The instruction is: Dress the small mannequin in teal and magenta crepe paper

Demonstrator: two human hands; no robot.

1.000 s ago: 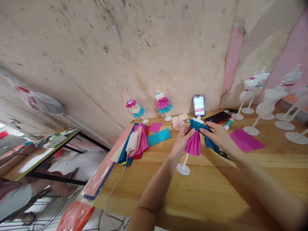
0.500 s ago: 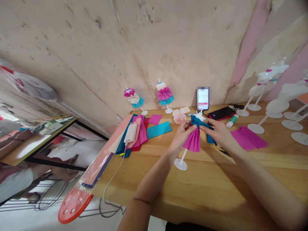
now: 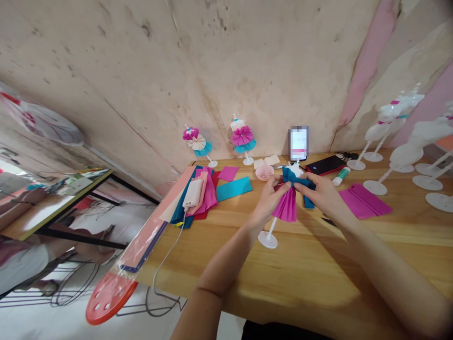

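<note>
A small white dress form on a round-based stand leans between my hands. It wears a pleated magenta crepe-paper skirt, with a strip of teal crepe paper around its waist. My left hand pinches the teal strip at the left side of the waist, thumb at the top of the skirt. From the right, my right hand pinches the same strip between thumb and fingers. More teal paper lies under the right hand. Dark scissors are partly hidden by my right forearm.
Two dressed forms stand along the wall, bare white forms at right. A pink bowl of beads, glue stick, phone, black power bank and magenta sheets lie around. A white power bank rests on stacked paper.
The teal strip now sits more bunched at the waist, and my fingers have shifted slightly along it. The stand's base has moved a little to the right.
</note>
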